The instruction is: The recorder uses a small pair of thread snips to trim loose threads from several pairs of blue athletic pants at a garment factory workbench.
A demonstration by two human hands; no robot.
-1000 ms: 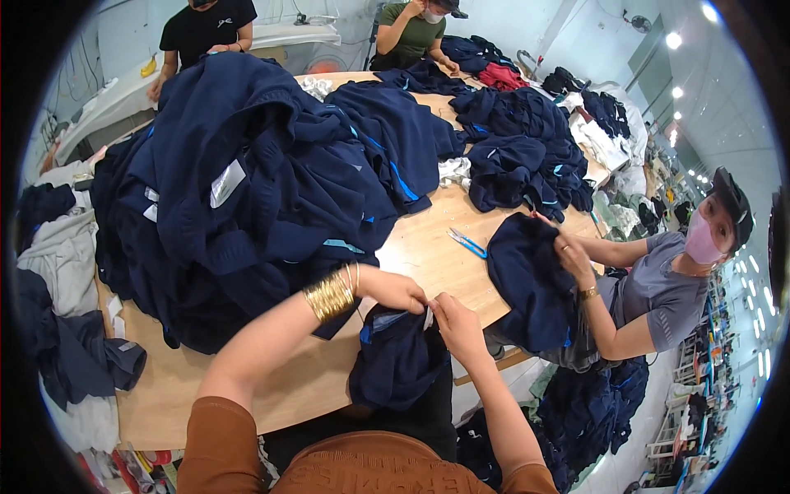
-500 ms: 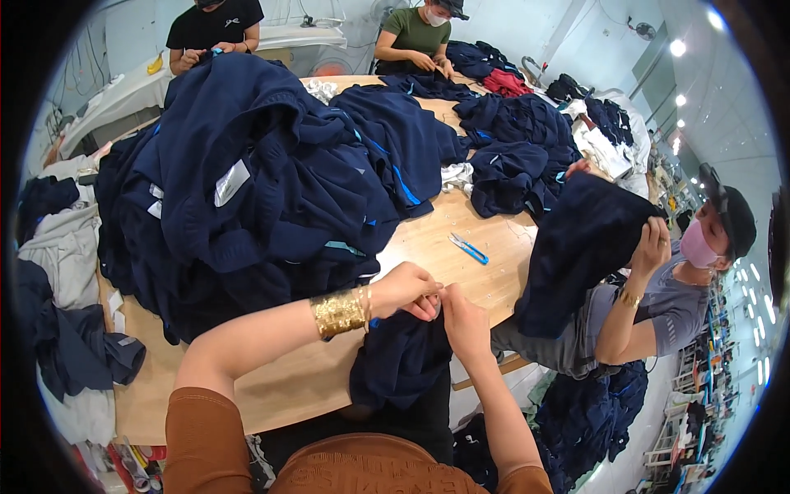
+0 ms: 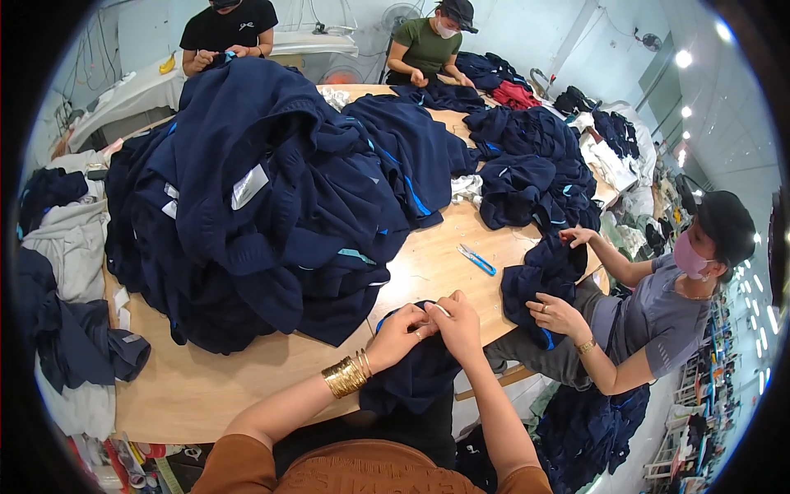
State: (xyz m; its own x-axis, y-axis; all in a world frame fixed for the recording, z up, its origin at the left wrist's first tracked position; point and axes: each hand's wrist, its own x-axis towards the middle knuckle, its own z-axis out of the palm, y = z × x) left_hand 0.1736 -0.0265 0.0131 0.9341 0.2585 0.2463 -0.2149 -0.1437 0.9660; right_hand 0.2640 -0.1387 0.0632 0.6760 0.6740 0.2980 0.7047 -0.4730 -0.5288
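item: garment point(image 3: 415, 375), navy, lower centre of frame, draped over the table point(image 3: 206, 387) edge. risk: a small pale piece is pinched at its top; grip could be lost, or fabric nicked, if it is tugged too hard. left hand point(image 3: 399, 333): fingers closed, pinching garment, wrist bangled. right hand point(image 3: 457, 325): fingers curled shut on the same spot, thumbs touching. snips point(image 3: 476, 258) lie apart, centre right. pile point(image 3: 255, 198) at upper left.
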